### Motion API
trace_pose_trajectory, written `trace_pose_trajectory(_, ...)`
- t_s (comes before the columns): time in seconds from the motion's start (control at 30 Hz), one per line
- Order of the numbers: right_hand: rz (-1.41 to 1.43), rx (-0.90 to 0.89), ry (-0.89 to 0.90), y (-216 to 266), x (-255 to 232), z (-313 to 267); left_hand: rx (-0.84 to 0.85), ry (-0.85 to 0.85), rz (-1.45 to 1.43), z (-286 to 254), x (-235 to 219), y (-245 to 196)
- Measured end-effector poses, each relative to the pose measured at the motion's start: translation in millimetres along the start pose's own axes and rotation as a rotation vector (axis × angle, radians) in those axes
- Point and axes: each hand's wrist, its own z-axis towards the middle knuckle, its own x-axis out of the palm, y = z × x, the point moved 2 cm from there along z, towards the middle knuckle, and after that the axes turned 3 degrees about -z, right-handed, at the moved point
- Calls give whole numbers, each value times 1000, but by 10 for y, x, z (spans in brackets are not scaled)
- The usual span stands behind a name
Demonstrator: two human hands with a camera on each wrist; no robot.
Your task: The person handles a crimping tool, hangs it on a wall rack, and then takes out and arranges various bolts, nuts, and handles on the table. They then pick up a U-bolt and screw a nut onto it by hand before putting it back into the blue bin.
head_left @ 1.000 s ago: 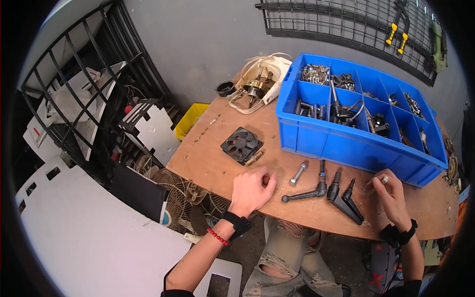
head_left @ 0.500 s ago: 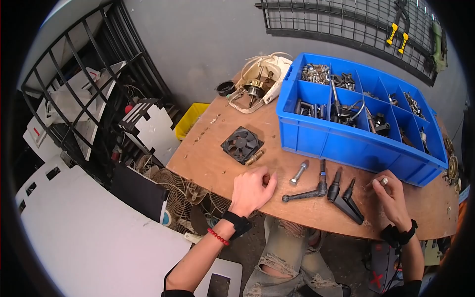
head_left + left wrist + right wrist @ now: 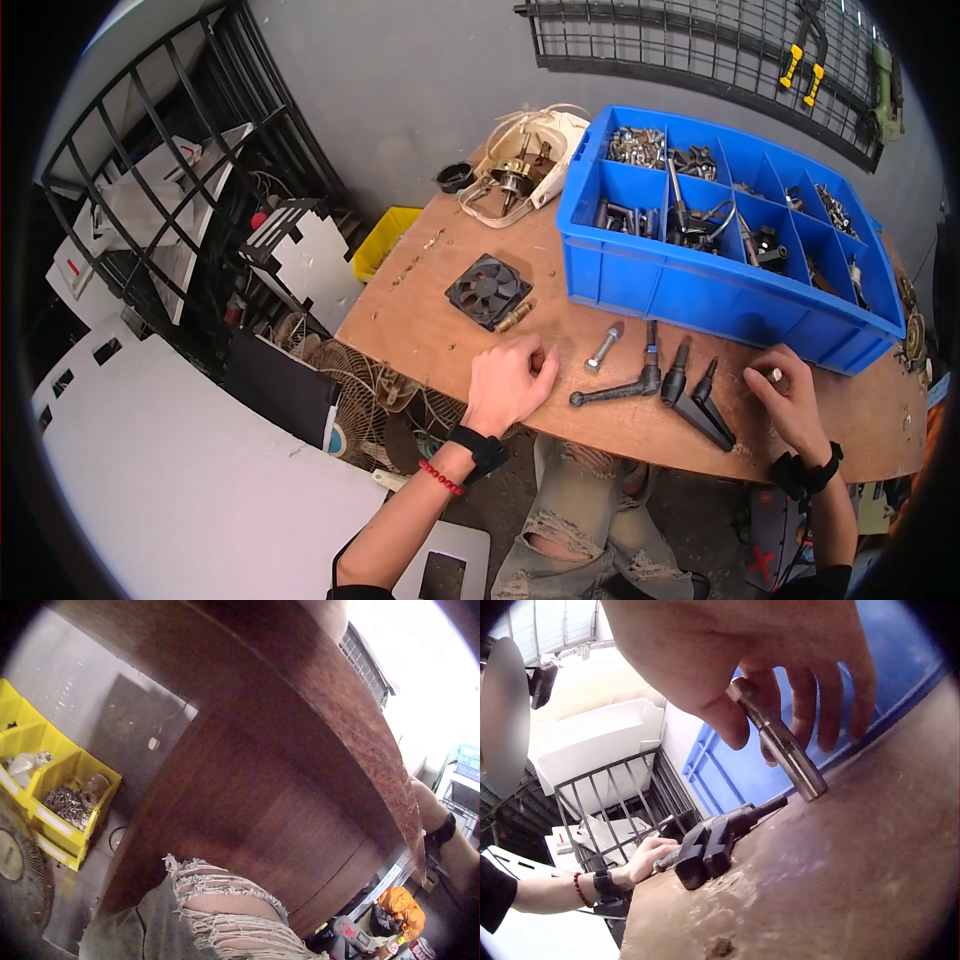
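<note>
Nearest to me, the left hand (image 3: 507, 383) rests by the near edge of the tabletop (image 3: 420, 325), its fingers loosely bent and holding nothing I can see; I judge it is simply parked there. The right hand (image 3: 793, 400) is narrowed on a metal pin (image 3: 791, 761), pinching its upper end between thumb and fingers while the other fingers hang apart. I see the pin leaning, its lower end down at the wood; I cannot tell whether it touches. A grip that high probably leaves the lower end free and in sight.

Between the hands lie a single black lever (image 3: 615, 395) and, beside it, a pair of black levers (image 3: 697, 412). Their threaded ends point toward the blue bin, which to me looks like a deliberate row. A bolt (image 3: 603, 350) lies on its side left of them, perhaps kept apart so each piece can be picked up singly.

Farther over, a brass fitting (image 3: 515, 318) sits against or just beside a flat black fan (image 3: 488, 292). Behind the levers stands the blue bin (image 3: 680, 285), its dividers likely keeping the small hardware sorted. Beyond the fan, a white housing (image 3: 560, 130) holds motor parts, with a black cup (image 3: 455, 178) beside it. Farthest, a wire rack (image 3: 660, 50) hangs on the wall.
</note>
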Motion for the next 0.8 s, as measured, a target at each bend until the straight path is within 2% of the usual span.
trace_pose_trajectory(0.17, -23, -30, -11, 0, 5, 0, 26, -38, -6, 2, 21, 21)
trace_pose_trajectory(0.37, -59, -32, -11, -11, 3, 3, -22, 29, 6, 5, 1, 7)
trace_pose_trajectory(0.6, -89, -33, -10, -12, -10, -1, -10, 4, -4, 5, 3, 3)
trace_pose_trajectory(0.8, -86, 30, 10, 76, -49, -2, 22, -28, 3, 2, 21, 20)
